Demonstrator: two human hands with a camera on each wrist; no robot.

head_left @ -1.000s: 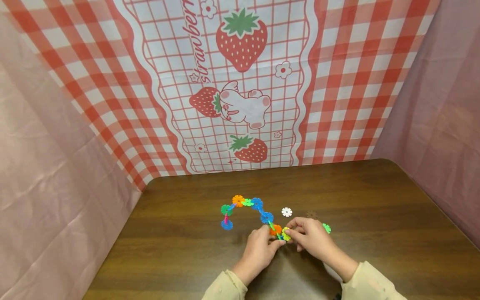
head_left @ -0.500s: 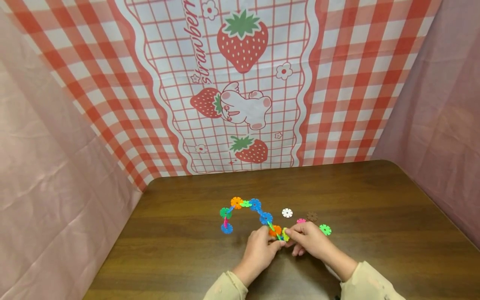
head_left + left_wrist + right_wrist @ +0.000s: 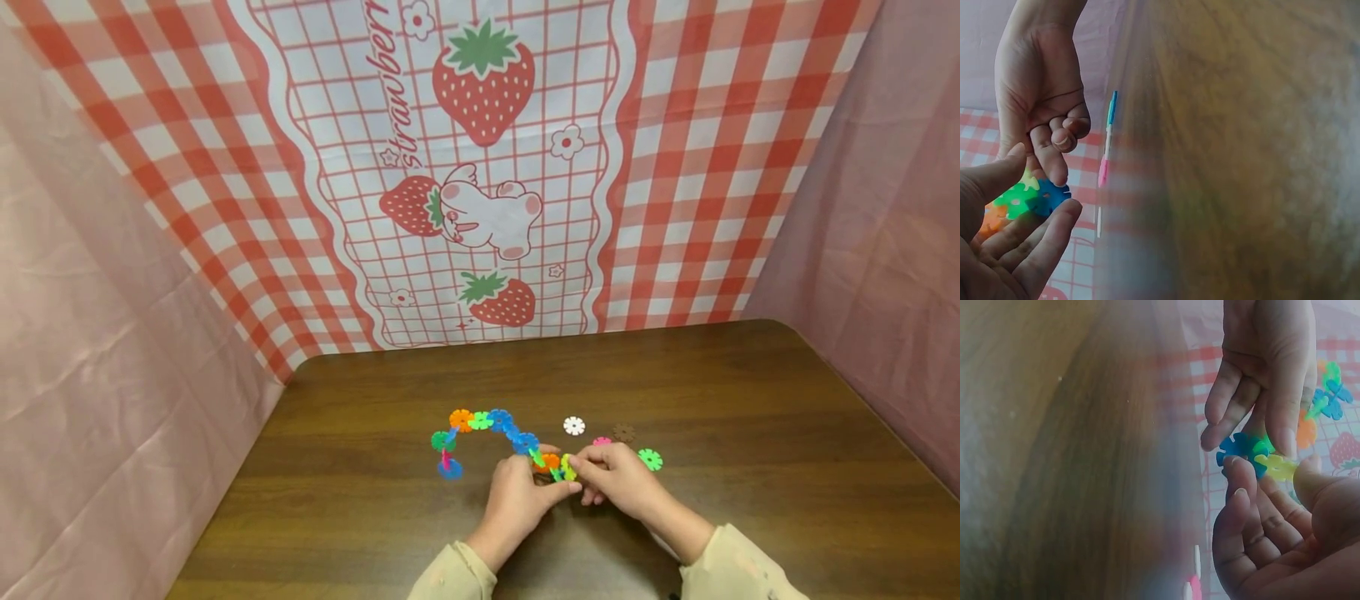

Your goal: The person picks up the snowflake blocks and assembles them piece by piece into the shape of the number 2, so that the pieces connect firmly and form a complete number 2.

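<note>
A curved chain of interlocking notched plastic discs in blue, green, orange and pink arches away from the hands in the head view. My left hand holds its near end, thumb and fingers about the green and blue discs in the left wrist view. My right hand pinches a yellow disc between thumb and fingers, right against the green and blue discs. Whether the yellow disc's notch is fully seated is hidden by the fingers.
Loose discs lie on the wooden table beyond and beside my right hand: a white disc, a pink disc, a brown disc and a green disc. A checked strawberry cloth hangs behind the table.
The chain's far part has swung down and left, towards me. My right hand has shifted slightly, bringing the pink disc into sight. Both hands stay at the chain's near end.
</note>
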